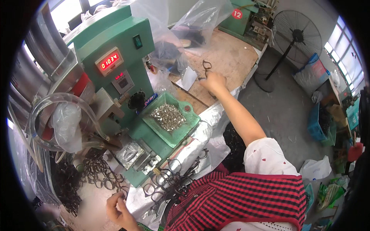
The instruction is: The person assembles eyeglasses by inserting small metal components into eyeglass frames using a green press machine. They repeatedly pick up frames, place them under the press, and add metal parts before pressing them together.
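Note:
My right hand (214, 83) reaches far out over the tabletop with its fingers closed on a dark looped eyeglass frame (207, 66). A loop of that frame sticks out beyond the fingertips, beside a white sheet of paper (188, 79). At the lower left, my left hand (120, 211) is curled, thumb close to the fingers; a small dark bit shows at its fingertips, too unclear to name. Near it lies a heap of dark looped frames (101, 173). More frames (168, 184) are piled on foil in front of me, below the green press (115, 46).
A green tray (175, 139) of tiny metal pieces sits on the press bed. Clear hoses (58, 98) loop at left. Plastic bags (165, 54) stand behind it. A floor fan (296, 36), a blue crate (317, 123) and another green machine (237, 25) are farther right.

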Motion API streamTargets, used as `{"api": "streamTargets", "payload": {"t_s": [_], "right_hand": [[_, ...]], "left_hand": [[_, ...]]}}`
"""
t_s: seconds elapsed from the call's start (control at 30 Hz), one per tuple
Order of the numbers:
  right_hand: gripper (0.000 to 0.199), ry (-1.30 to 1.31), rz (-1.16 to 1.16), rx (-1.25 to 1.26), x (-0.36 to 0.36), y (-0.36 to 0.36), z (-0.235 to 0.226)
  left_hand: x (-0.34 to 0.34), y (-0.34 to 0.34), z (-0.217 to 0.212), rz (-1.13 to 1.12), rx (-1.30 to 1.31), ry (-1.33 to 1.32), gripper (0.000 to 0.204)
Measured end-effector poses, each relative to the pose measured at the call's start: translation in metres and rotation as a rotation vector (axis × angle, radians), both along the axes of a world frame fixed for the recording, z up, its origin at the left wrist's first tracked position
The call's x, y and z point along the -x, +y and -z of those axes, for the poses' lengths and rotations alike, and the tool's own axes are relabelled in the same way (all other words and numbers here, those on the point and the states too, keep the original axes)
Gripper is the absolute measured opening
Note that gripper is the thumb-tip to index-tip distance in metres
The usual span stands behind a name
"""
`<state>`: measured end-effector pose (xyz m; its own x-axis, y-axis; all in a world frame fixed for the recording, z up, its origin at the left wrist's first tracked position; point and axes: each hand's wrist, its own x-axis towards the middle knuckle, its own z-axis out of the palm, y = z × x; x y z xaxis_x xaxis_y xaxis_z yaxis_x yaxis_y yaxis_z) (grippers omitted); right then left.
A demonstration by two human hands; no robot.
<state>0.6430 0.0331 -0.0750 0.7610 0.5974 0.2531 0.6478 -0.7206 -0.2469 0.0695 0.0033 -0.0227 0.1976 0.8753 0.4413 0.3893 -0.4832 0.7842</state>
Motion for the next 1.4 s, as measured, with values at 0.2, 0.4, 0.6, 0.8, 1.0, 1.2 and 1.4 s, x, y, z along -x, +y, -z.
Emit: {"api": "streamTargets", "payload": {"t_s": [0.2,0.4,0.6,0.8,1.0,1.2,1.4], "right_hand": [[0.029,0.027,0.008,-0.103,-0.007,-0.01,0.035],[0.034,-0.321,-0.438,-0.358,-0.003,0.04,0.034],[0.059,-0.287,-0.641,0.236,-0.005,0.027,0.049],[0.052,0.084,-0.32,-0.126,-0.045,0.122,-0.024],[0.038,0.172,-0.1,-0.115,-0.068,0.148,0.01],[0.03,0.216,-0.181,-0.742,-0.075,0.124,-0.009],[0.026,0.219,-0.398,-1.015,-0.07,0.098,-0.094]], "left_hand": [[0.018,0.002,0.004,-0.145,0.066,-0.094,0.016],[0.004,0.004,-0.005,-0.173,0.035,-0.146,0.016],[0.019,-0.003,0.02,-0.155,0.035,0.018,0.016],[0.026,-0.006,0.014,-0.236,0.098,-0.083,0.015],[0.019,-0.004,0.011,-0.199,-0.082,0.186,0.014],[0.06,-0.01,0.032,-0.358,0.165,-0.041,0.017],[-0.027,-0.008,-0.022,0.029,0.02,-0.137,0.015]]}}
